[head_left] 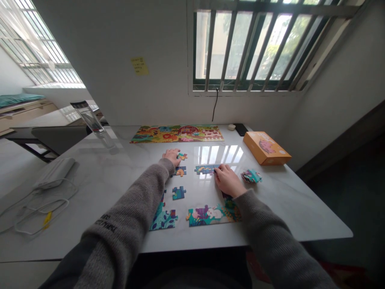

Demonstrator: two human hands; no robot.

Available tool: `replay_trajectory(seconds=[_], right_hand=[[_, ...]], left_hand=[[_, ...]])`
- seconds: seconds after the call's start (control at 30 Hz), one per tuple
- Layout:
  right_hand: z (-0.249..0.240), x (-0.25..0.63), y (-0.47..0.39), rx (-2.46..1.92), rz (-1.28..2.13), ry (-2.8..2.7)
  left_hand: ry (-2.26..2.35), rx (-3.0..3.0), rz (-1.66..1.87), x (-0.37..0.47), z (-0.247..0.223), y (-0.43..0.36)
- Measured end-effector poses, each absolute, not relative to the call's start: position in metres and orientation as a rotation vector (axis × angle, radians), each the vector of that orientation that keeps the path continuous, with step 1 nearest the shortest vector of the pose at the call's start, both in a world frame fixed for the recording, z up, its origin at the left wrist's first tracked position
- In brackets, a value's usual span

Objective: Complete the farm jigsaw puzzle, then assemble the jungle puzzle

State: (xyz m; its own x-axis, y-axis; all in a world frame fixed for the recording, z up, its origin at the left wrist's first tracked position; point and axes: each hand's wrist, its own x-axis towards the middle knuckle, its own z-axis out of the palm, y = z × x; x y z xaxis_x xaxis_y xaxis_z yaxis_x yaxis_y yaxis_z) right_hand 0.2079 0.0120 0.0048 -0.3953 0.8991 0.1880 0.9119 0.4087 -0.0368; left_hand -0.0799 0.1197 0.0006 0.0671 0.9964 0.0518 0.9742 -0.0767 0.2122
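My left hand (172, 156) has its fingers closed on the left edge of a small teal and orange puzzle piece (182, 156). Just below it lies a dark blue piece with an orange shape (181, 171), partly covered by my sleeve. The closed fingers of my right hand (227, 179) are at the right end of a joined blue puzzle strip (205, 169). A loose blue piece (179, 193) lies between my arms. Nearer me are a joined section with a white animal (214, 212) and a teal leafy corner section (165, 220); my forearms hide parts of both.
A stack of puzzle pieces (251, 176) sits right of my right hand, with an orange box (266, 148) behind it. A picture sheet (180, 133) lies along the wall. A phone (240, 129), a clear bottle (90, 116) and a white cable (42, 208) are also on the table.
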Motion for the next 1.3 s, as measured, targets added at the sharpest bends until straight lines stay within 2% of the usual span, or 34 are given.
replay_trajectory(seconds=[0.23,0.43,0.7,0.83,0.93,1.17,1.3], right_hand=[[0.007,0.208,0.011,-1.632,-0.088,-2.484],[0.006,0.209,0.012,-1.616,-0.077,-2.479],[0.003,0.210,0.014,-1.611,-0.099,-2.488],[0.002,0.210,0.014,-1.607,-0.131,-2.491],[0.002,0.209,0.013,-1.614,-0.144,-2.491],[0.007,0.212,0.014,-1.530,-0.070,-2.436],[0.017,0.193,0.006,-1.121,0.291,-2.205]], left_hand=[[1.910,2.249,0.149,-0.083,0.009,0.139],[1.830,2.246,0.211,-0.085,0.012,0.146],[1.660,2.222,0.557,-0.092,0.015,0.121],[1.360,1.900,0.949,-0.089,0.016,0.097],[1.101,1.624,1.116,-0.084,0.017,0.070],[0.865,1.383,1.188,-0.073,0.014,0.010],[0.812,1.323,1.167,-0.063,0.013,0.001]])
